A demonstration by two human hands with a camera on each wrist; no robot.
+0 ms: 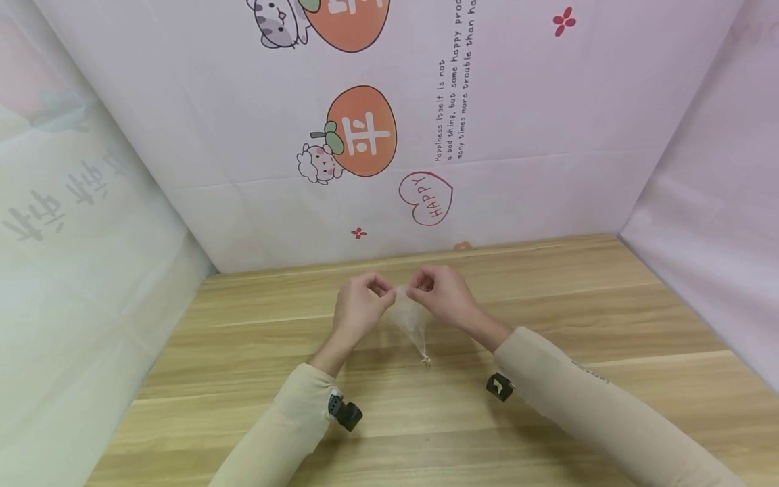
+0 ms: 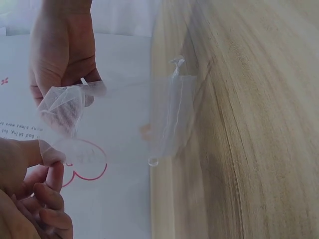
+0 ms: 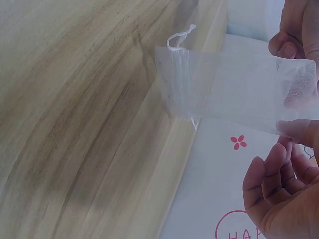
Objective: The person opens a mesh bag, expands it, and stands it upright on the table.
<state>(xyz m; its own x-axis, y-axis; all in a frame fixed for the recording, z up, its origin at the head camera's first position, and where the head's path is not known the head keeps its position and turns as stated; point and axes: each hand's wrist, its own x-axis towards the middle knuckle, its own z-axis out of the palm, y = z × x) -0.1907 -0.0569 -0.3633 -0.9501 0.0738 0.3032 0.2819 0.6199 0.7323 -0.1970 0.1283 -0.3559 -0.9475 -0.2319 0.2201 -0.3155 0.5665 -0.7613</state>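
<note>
A small sheer white mesh drawstring bag (image 1: 410, 321) hangs between both hands above the table. My left hand (image 1: 359, 304) pinches one upper corner between thumb and forefinger. At the other upper corner, my right hand (image 1: 441, 294) pinches the mesh the same way. The bag's drawstring end points down, its knotted white cord (image 1: 425, 359) lowest in the head view. Seen from the left wrist, the cord (image 2: 177, 64) sticks out at one side of the gathered channel, and a small loop (image 2: 153, 162) shows at the other. The right wrist view shows the bag (image 3: 239, 84) spread flat and see-through.
A wood-grain table (image 1: 456, 433) lies under the hands. Behind it stands a white printed cloth wall (image 1: 517, 135), with further cloth at the left (image 1: 91, 223) and right (image 1: 718, 223). A small black camera mount (image 1: 345, 412) sits on the left sleeve, another (image 1: 500, 386) by the right.
</note>
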